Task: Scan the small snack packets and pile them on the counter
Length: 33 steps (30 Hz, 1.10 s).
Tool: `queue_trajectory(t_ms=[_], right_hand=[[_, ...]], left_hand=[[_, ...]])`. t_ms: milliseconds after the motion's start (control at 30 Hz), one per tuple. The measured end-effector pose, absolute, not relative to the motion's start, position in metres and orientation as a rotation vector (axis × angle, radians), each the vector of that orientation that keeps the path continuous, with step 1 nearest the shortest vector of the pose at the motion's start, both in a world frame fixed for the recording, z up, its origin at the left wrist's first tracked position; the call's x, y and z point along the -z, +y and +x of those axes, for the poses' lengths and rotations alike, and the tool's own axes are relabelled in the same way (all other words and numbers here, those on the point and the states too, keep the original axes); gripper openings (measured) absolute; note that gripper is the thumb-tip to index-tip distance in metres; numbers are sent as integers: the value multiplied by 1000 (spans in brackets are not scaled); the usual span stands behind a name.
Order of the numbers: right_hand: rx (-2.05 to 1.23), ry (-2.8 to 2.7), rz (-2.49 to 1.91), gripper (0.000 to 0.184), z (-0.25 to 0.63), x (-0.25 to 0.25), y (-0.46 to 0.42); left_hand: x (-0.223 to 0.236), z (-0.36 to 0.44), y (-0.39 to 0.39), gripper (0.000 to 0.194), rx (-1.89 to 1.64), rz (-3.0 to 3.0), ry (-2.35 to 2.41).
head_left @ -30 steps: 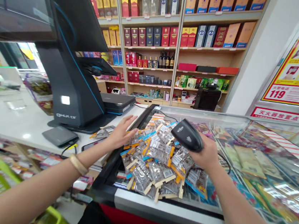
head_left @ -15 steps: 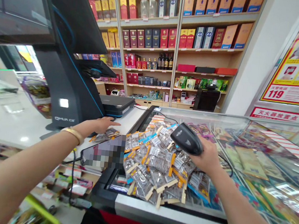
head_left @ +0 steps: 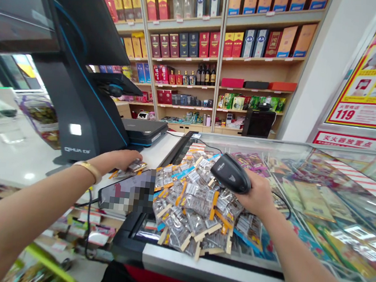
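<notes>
My left hand (head_left: 123, 159), below a gold bangle, curls its fingers round a small clear packet (head_left: 137, 166) at the foot of the black checkout terminal (head_left: 84, 124). What the packet contains is too small to tell. A black barcode scanner (head_left: 232, 173) is gripped in my right hand (head_left: 258, 194), its head pointing left. Under the scanner, a heap of similar clear packets (head_left: 198, 201) with orange, blue and cream edges lies on the glass freezer top. A phone (head_left: 124, 191) with a partly blurred screen lies between my left hand and the heap.
The glass-topped freezer (head_left: 242, 140) stretches to the right, with bagged goods visible inside. A flat black device (head_left: 144, 131) sits behind my left hand. Shelves of boxed bottles (head_left: 192, 44) line the back. A green basket (head_left: 51, 266) is at lower left.
My left hand has gone from open beside the heap, leftward to the packets by the terminal, and its fingers have closed on one. My right hand keeps the scanner over the heap.
</notes>
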State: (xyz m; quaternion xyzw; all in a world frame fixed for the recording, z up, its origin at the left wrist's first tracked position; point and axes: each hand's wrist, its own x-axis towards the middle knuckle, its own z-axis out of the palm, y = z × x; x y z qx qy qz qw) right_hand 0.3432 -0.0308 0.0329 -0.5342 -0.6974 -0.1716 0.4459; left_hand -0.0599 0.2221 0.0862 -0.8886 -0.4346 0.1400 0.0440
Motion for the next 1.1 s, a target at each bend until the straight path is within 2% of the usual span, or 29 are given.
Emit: queue_trajectory(t_ms=[100,200,400,533,767,967,1100], right_hand=[[419,-1732,-1320,17,343,-34,-31],[417,-1744,-1303,20,343,-34,-30],[347,-1814,-1339,30,340,-36,-31],[306,-1871,-1341,31,337,-40,-33],[251,-1885,-1301,38,335,-42,-34],[237,-1951,-1230,31,330,-46,-37],[245,-1957,-1207,32,325,-48,-39]], left_hand=[[-96,-59,211,64,-496,-2593,-1476],[-110,-56,200,59,-327,-2589,-1476],[-143,-30,162,60,171,-2630,-1122],[-160,3,119,57,373,-2645,-869],[-165,47,75,56,484,-2743,-687],[-153,69,73,57,498,-2728,-842],[-146,83,72,58,463,-2714,-900]])
